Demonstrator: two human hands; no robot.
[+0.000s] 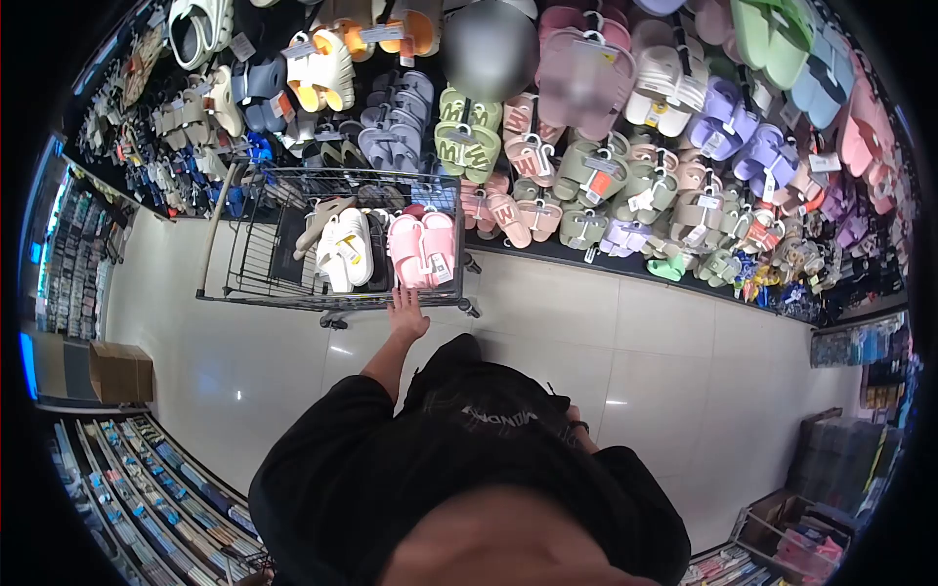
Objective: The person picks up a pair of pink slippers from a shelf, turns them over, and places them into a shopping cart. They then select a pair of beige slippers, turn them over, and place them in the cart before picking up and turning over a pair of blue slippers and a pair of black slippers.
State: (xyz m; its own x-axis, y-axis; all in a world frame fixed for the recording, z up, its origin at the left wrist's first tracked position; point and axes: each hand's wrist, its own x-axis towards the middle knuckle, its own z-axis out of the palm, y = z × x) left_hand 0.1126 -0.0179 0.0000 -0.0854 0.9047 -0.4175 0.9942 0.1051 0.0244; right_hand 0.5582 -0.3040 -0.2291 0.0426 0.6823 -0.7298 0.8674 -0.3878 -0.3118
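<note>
My left hand [407,314] reaches to the near side of a black wire shopping cart [337,303], fingers stretched out at its rim just below a pair of pink slides [422,249]. White slides [344,252] lie beside the pink pair in the cart, with a taupe pair [320,225] further left. Both the pink and the white pairs carry tags. My right hand [575,414] is low by my right side, a dark band at its wrist; its fingers are mostly hidden by my body.
A wall display of hanging slides [586,176] in many colours runs behind the cart. Pale floor tiles [557,313] lie between it and me. At the left stands a cardboard box [121,372] by shelving with small goods [156,488]. Clear bins [840,459] stand at the right.
</note>
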